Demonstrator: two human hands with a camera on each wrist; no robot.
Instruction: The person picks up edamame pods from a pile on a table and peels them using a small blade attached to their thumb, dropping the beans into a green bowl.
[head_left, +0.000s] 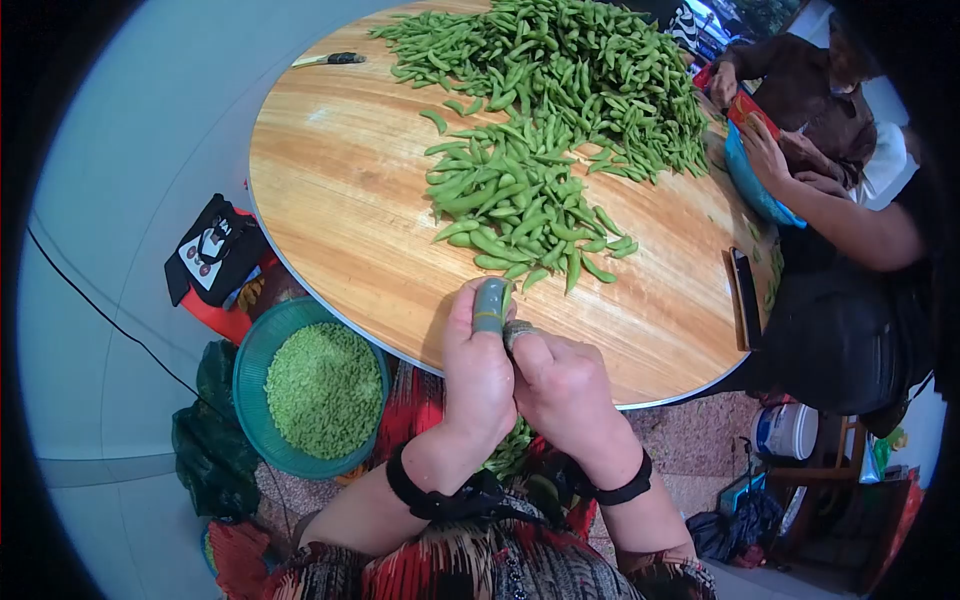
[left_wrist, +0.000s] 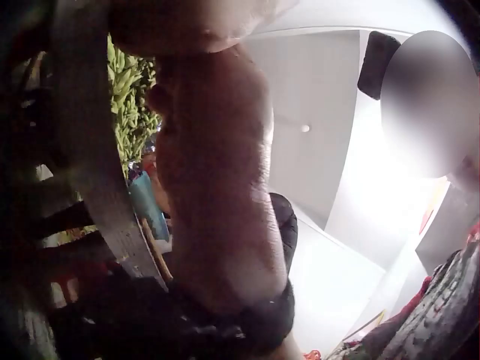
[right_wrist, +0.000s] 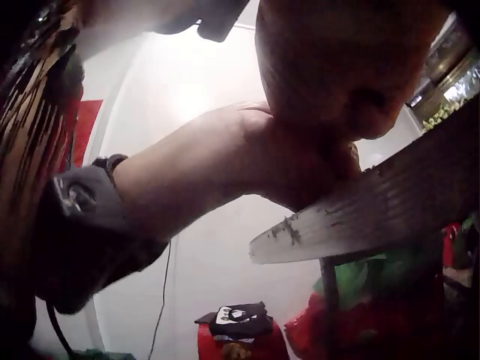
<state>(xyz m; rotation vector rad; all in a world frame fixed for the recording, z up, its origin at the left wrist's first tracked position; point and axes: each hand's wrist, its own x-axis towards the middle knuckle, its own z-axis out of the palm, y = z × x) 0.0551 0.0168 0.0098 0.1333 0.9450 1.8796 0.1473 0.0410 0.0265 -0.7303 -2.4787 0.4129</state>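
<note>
Close together over the near edge of the round wooden table, both hands are in front of the body. The left hand pinches a green edamame pod; its thumb wears a grey-green cover. Beside it, the right hand has curled fingers and a dark wrapped digit at the pod's lower end. Most of the pod is hidden by the fingers. A loose spread of pods lies just beyond the hands. Both wrist views are dark and show mainly skin, straps and the table edge.
A large heap of pods covers the table's far side. Left below stands a teal basket of shelled beans. A brush-like tool and a phone lie on the table. Another person sits at right near a blue basin.
</note>
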